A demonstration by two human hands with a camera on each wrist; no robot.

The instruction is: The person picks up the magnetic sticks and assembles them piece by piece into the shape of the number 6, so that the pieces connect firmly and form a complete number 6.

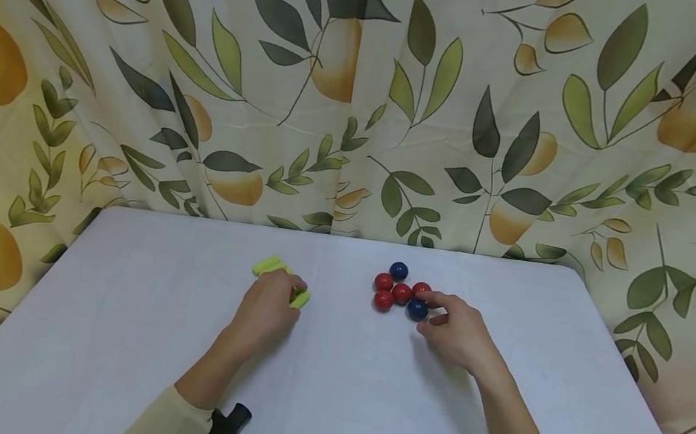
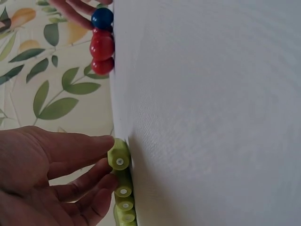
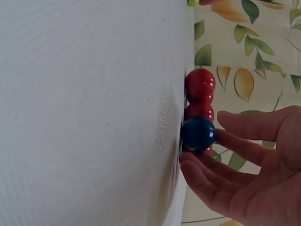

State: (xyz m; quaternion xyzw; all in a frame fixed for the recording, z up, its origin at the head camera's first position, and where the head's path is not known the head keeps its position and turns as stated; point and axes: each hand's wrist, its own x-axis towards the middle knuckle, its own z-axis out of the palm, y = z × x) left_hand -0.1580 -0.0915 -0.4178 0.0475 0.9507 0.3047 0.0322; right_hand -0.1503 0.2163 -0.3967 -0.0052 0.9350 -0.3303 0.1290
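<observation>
Several light green battery-shaped cylinders (image 1: 269, 265) lie side by side on the table, each with a pale button on its end in the left wrist view. My left hand (image 1: 271, 302) pinches the nearest green cylinder (image 2: 119, 157) between thumb and fingers. Right of these, several glossy red balls (image 1: 401, 294) and two dark blue balls sit in a cluster. My right hand (image 1: 455, 326) spreads around the near blue ball (image 3: 199, 133). The right thumb stands apart from that ball, while a finger reaches its side. The other blue ball (image 1: 399, 271) sits at the back of the cluster.
A white table (image 1: 175, 326) lies under both hands. Its back edge meets a curtain (image 1: 358, 138) printed with leaves and orange fruit. Dark wrist cameras (image 1: 231, 422) sit at both cuffs.
</observation>
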